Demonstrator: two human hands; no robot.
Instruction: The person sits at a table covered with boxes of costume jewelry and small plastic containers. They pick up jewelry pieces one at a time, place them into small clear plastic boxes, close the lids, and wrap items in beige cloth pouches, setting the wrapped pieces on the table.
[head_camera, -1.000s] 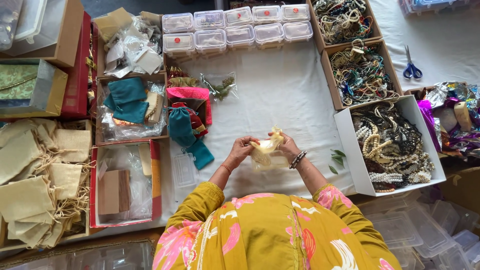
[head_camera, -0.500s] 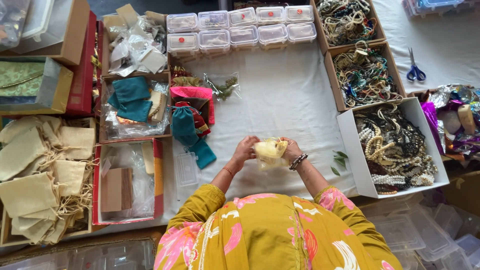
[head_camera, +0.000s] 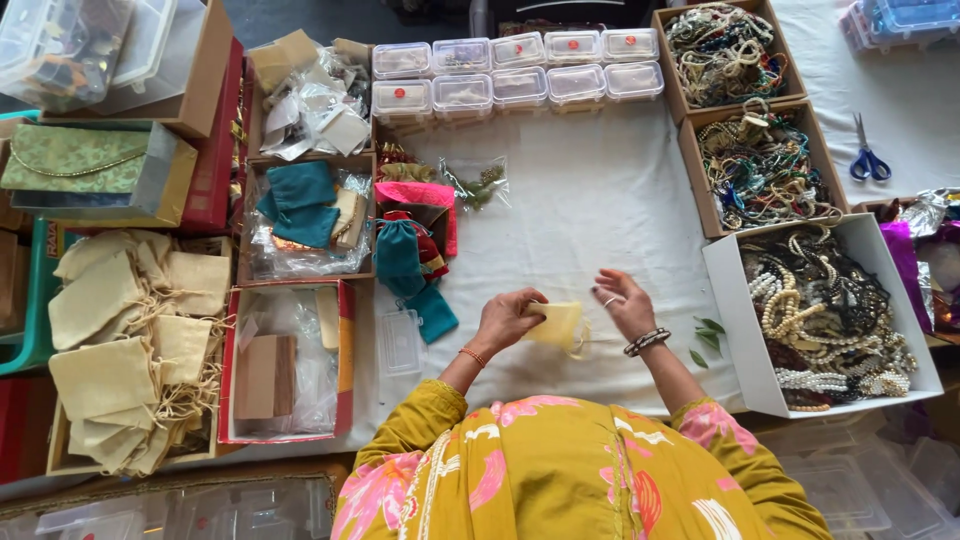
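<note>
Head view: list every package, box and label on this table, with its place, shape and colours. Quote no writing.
Clear lidded tubs: top centre, two rows, some with red round stickers.
Cardboard boxes: top right, brown, full of beads.
White box: right, rectangular, holds necklaces.
Red tray: lower left, holds plastic wrap and a brown block.
Small yellow pouch: centre, held in the left hand, right hand beside it.

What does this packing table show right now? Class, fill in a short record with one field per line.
Left hand: left hand holds the small yellow pouch
Right hand: right hand open beside the pouch, fingers spread
Surface: white cloth
Right side: boxes of beaded necklaces
Left side: cream drawstring bags
Far edge: clear lidded tubs; blue scissors
</note>
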